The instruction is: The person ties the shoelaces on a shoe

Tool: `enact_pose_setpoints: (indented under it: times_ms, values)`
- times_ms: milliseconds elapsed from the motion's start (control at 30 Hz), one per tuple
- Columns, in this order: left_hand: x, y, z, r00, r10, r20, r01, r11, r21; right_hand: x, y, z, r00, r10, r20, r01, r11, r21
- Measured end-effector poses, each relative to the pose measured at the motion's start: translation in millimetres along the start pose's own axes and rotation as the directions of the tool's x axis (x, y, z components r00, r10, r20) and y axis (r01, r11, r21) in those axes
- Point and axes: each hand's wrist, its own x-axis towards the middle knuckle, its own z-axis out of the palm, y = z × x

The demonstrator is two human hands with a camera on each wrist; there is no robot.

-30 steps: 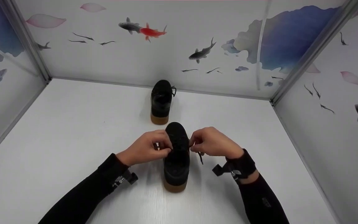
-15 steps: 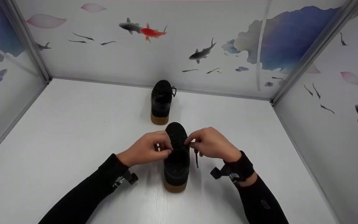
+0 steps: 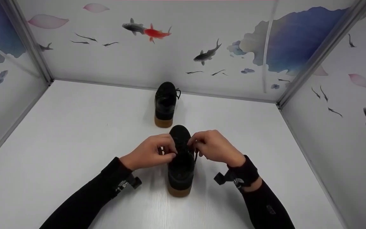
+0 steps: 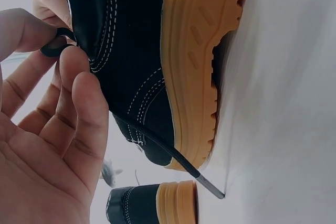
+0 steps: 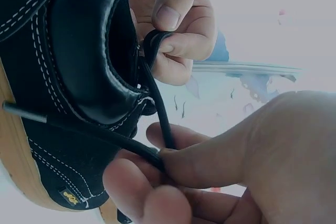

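Note:
A black shoe with white stitching and a tan sole stands upright, toe pointing away. Over its left side, my left hand pinches a small loop of black shoelace between thumb and finger. My right hand, at the shoe's right side, pinches another length of lace between thumb and fingers. That lace's loose end, with a grey tip, sticks out past the fingers in the right wrist view. In the left wrist view, a lace end hangs down beside the sole.
A matching black shoe stands just beyond the first, close to the back wall. White panels printed with fish and petals enclose the white tabletop at the back, left and right. A small camera is strapped to each wrist.
The right hand has shifted slightly left and in toward the shoe's tongue, and the lace end hanging below it has swung in against the shoe. The left hand stays in place.

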Motion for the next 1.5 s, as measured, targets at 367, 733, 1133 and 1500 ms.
enact_pose_setpoints:
  times_ms: [367,733,1133,1500]
  values:
    - [-0.3,0.4,1.7,1.000,0.004,-0.007,-0.004,1.000,-0.005,0.3,-2,3,1.000,0.017,0.014,-0.017,0.999,0.043]
    - [1.1,-0.5,3.0,1.000,-0.001,-0.007,0.002,1.000,0.017,1.7,-4,7,0.996,-0.075,-0.037,0.076,0.997,0.032]
    - [0.8,5.5,2.7,0.991,-0.131,-0.028,0.132,0.990,0.046,2.0,-5,10,0.985,-0.160,-0.063,0.157,0.986,-0.050]
    - [1.0,3.1,3.5,0.971,-0.236,-0.034,0.238,0.967,0.089,2.5,-6,11,0.984,-0.164,-0.071,0.162,0.986,-0.036]
